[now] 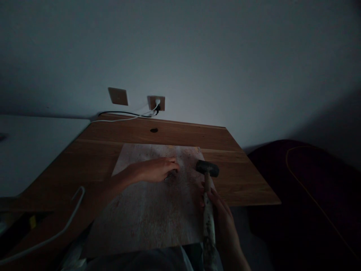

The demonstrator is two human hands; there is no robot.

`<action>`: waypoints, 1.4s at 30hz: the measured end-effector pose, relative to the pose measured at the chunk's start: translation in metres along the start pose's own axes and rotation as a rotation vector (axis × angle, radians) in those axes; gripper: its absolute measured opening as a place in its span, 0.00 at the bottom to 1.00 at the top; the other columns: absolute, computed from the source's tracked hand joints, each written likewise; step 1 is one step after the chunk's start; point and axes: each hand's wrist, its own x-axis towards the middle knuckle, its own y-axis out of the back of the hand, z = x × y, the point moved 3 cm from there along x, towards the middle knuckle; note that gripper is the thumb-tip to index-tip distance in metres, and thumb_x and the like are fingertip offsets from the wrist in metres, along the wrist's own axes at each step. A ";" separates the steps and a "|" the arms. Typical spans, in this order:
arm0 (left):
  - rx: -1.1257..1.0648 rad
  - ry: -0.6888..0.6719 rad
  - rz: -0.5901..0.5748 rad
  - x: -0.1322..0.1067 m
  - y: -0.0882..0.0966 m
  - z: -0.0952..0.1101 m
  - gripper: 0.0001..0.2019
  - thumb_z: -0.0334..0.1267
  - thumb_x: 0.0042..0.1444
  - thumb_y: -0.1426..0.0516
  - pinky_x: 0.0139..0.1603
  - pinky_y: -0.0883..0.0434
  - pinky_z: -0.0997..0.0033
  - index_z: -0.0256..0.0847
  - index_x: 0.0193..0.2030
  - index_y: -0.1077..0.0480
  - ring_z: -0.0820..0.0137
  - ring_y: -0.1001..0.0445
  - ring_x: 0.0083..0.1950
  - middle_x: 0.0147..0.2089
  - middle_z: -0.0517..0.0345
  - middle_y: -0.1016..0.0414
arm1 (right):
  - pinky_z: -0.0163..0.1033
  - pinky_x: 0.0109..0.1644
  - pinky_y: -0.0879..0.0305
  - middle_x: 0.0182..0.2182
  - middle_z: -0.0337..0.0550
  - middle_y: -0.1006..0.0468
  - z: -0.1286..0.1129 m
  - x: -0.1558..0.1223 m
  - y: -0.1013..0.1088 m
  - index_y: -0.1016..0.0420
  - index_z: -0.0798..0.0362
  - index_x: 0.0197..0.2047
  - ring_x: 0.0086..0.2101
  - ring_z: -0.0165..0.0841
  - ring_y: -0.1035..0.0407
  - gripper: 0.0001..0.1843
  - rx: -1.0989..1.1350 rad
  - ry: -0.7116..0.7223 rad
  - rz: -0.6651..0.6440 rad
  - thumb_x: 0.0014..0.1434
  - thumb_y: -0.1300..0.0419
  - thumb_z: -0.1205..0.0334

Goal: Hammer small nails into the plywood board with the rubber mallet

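My right hand (221, 210) is wrapped round the worn, paint-flecked handle of a mallet (208, 168). Its dark head points up, over the right edge of a pale, scuffed board (146, 214). Over the upper middle of that board, my left hand (162, 169) is closed with the fingers curled down. A small metallic piece (168, 177) shows just below those fingers, but it is too dark to tell what it is or whether the fingers hold it. Several small dark dots run along the far part of the board.
The board lies on a wooden table (239, 180) against the wall, overhanging its front edge. A white and a black cable run to a wall socket (156, 103). A white surface (36, 150) adjoins at left; a dark rounded shape (282, 188) stands at right. A white hooked rod (72, 216) is near my left arm.
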 end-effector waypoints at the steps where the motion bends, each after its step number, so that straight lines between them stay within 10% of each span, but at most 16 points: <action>1: 0.008 -0.007 0.015 0.001 0.000 0.000 0.21 0.19 0.61 0.50 0.61 0.30 0.68 0.42 0.54 0.26 0.64 0.23 0.58 0.58 0.52 0.24 | 0.38 0.33 0.31 0.32 0.39 0.15 -0.001 0.000 -0.001 0.11 0.49 0.47 0.31 0.37 0.24 0.29 -0.007 -0.004 0.002 0.44 0.20 0.44; 14: -0.009 0.048 -0.066 -0.016 0.001 0.001 0.24 0.33 0.52 0.32 0.59 0.28 0.66 0.42 0.56 0.26 0.59 0.23 0.58 0.58 0.51 0.26 | 0.37 0.39 0.31 0.38 0.39 0.13 0.000 0.002 0.002 0.11 0.50 0.44 0.38 0.38 0.23 0.26 -0.021 0.001 -0.001 0.44 0.21 0.44; 42: 0.014 0.020 -0.107 -0.003 -0.006 0.020 0.09 0.23 0.55 0.39 0.47 0.31 0.69 0.41 0.38 0.29 0.66 0.25 0.46 0.46 0.56 0.27 | 0.35 0.29 0.34 0.28 0.36 0.18 -0.001 -0.001 -0.002 0.12 0.50 0.46 0.26 0.32 0.29 0.29 0.017 -0.055 0.017 0.41 0.20 0.45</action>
